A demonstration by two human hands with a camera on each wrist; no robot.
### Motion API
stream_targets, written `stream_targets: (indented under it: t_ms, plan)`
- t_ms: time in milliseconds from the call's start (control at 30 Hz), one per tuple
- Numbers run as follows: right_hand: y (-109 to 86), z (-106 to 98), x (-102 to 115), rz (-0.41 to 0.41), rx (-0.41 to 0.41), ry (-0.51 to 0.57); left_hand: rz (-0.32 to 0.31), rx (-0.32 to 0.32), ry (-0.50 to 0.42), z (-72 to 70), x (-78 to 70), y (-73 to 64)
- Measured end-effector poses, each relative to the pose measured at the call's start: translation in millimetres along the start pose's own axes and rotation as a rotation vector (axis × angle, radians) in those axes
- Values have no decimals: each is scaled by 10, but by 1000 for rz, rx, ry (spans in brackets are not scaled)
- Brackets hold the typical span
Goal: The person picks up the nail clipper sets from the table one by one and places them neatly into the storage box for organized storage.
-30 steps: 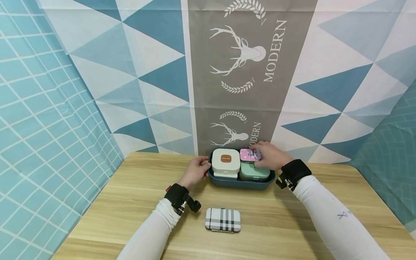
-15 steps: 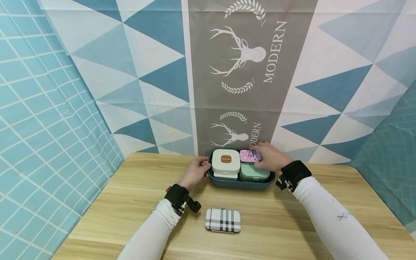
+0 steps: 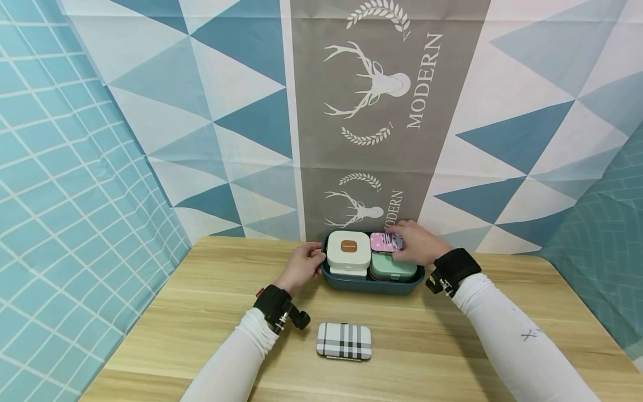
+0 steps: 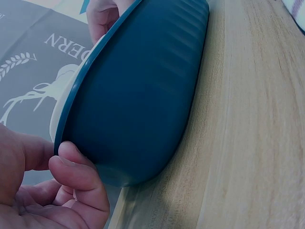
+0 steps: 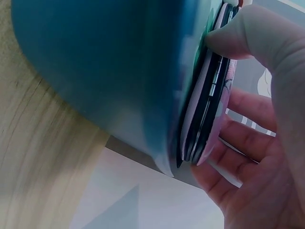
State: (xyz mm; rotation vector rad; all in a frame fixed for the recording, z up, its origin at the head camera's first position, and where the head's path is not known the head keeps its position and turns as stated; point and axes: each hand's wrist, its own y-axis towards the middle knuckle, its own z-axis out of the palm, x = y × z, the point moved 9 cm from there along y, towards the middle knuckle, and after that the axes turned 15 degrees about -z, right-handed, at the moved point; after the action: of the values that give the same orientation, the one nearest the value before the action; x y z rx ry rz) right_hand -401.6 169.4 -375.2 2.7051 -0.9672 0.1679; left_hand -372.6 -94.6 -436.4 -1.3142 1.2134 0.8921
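A dark blue oblong tub (image 3: 373, 286) stands at the back of the table, packed with small boxes. My left hand (image 3: 300, 265) pinches its left rim between thumb and fingers; the left wrist view shows the fingertips (image 4: 71, 152) at the rim's edge. Over the tub's back right part, my right hand (image 3: 419, 243) grips a small pink patterned case (image 3: 384, 242). In the right wrist view, thumb and fingers span the case's hinged edge (image 5: 209, 95). In front of the pink case lies a green lidded box (image 3: 393, 267), and to its left a cream box (image 3: 349, 250) with a brown label.
A black-and-white plaid case (image 3: 344, 341) lies flat on the wooden table (image 3: 427, 346), in front of the tub. A patterned backdrop (image 3: 361, 111) rises right behind the tub. Tiled-print cloth (image 3: 60, 167) hangs at the left.
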Motion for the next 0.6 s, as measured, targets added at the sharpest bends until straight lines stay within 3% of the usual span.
stream_targets:
  t_ms: [600]
  plan:
    - [2,-14,42,8,16,13,3,-9,13,-18,3,24]
